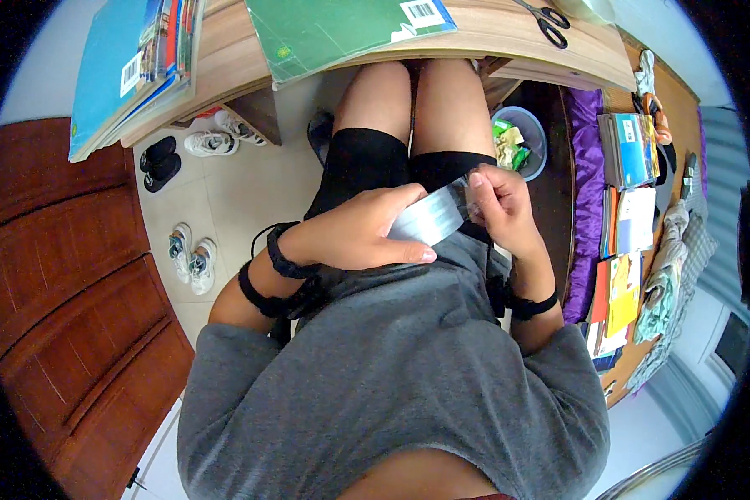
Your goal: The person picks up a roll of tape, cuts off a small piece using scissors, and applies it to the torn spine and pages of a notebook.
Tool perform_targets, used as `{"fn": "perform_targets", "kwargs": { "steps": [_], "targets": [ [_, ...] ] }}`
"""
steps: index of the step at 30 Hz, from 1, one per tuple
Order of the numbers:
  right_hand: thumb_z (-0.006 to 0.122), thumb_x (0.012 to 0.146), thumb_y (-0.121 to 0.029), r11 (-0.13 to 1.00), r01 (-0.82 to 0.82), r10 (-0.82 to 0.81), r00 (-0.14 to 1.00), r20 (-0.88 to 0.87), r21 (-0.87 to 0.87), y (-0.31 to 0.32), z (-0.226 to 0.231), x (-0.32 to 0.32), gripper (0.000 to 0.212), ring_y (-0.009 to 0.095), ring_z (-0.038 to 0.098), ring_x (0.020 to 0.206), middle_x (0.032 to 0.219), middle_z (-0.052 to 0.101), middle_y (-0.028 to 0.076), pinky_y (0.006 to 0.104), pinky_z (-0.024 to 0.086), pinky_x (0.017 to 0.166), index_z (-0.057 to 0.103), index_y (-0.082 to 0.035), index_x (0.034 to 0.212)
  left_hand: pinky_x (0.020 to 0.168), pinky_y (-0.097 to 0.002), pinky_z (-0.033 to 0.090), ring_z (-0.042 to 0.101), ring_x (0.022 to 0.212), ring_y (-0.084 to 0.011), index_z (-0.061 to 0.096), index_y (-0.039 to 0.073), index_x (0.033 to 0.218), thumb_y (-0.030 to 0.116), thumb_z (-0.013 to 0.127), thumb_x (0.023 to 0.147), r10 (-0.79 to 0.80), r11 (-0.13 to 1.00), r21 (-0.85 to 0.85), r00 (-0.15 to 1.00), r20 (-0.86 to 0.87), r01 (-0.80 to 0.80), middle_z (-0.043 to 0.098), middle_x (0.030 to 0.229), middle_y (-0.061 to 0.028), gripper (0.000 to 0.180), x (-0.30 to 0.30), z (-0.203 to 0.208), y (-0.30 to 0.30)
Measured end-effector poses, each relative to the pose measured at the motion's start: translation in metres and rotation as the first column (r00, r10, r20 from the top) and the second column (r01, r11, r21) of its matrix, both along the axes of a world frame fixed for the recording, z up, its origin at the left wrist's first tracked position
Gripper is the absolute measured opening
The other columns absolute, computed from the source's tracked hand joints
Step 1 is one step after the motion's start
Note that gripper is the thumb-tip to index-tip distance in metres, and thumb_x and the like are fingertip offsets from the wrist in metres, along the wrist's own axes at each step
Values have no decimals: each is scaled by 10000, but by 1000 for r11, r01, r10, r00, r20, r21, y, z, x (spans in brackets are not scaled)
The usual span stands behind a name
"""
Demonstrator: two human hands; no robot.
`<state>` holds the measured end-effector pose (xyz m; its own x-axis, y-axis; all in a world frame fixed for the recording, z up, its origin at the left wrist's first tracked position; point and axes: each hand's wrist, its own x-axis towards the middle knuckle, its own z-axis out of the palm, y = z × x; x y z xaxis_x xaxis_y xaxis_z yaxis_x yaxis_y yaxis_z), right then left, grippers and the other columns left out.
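Tape roll (427, 220): ctr of frame, wide, clear/silvery, tilted, btwn both hands, in front of grey T-shirt (408, 358).
L hand (346, 232): just left of ctr, clamped on tape roll, thumb along lower edge, other fingers mostly hidden behind.
R hand (506, 204): just right of ctr, thumb & fingers pinched together, apparently on free end of tape strip (464, 198); exact contact too small to tell.
Step in hand: prob. drawing tape off roll, only short length free.
Next move: likely calls for steady L hold, even R pull, no folding of strip.
Scissors (552, 32): black-handled, upper right, on wood desk (596, 58), well apart from hands.
Wastebasket (538, 137): round, bluish, w/ green wrappers (518, 157), right of ctr.
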<state>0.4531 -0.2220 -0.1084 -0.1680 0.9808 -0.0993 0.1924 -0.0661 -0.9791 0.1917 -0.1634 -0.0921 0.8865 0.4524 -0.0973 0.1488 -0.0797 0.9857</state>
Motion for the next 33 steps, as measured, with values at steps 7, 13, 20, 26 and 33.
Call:
{"fn": "perform_targets", "kwargs": {
  "steps": [7, 13, 20, 26, 33],
  "targets": [
    [572, 1099, -196, 1000, 19, -17, 995, 95, -18, 7, 1, 0, 418, 119, 419, 532, 583, 476, 15, 314, 357, 506, 503, -38, 718, 795, -349, 518, 623, 887, -170, 589, -12, 1175, 249, 831, 909, 4, 999, -50, 999, 37, -3, 664, 980, -108, 444, -3, -2, 3],
    [595, 1075, -230, 997, 2, -26, 941, 338, 71, 15, 11, 4, 382, 243, 441, 558, 620, 460, 133, 384, 393, 553, 542, -12, 765, 785, -337, 507, 603, 887, -148, 595, -3, 1169, 243, 848, 886, 43, 999, -28, 999, 18, -42, 648, 963, -85, 452, -7, 2, 3],
    [585, 1069, -218, 980, -44, -27, 937, 350, 193, 18, 26, -8, 380, 284, 441, 583, 648, 472, 140, 395, 397, 569, 531, 7, 767, 779, -332, 507, 604, 892, -142, 600, -4, 1176, 243, 861, 870, 102, 994, -32, 994, 40, -101, 649, 969, -82, 472, -7, 2, -1],
    [585, 1062, -222, 987, -127, 97, 963, 253, 102, 17, 27, 2, 358, 258, 451, 599, 668, 473, 130, 387, 397, 581, 543, 8, 791, 785, -325, 508, 606, 899, -138, 605, 4, 1183, 260, 871, 858, 45, 995, -92, 999, 1, -45, 653, 976, -76, 492, -10, 8, 0],
    [474, 1090, -480, 977, -180, 145, 956, -254, -118, 10, 8, 19, 564, 136, 473, 564, 675, 527, 19, 292, 379, 535, 587, -12, 798, 800, -399, 517, 677, 894, -303, 607, -32, 1150, 321, 858, 849, -3, 996, -92, 1000, -10, 2, 680, 978, -198, 527, -9, 18, 3]
  ]
}}
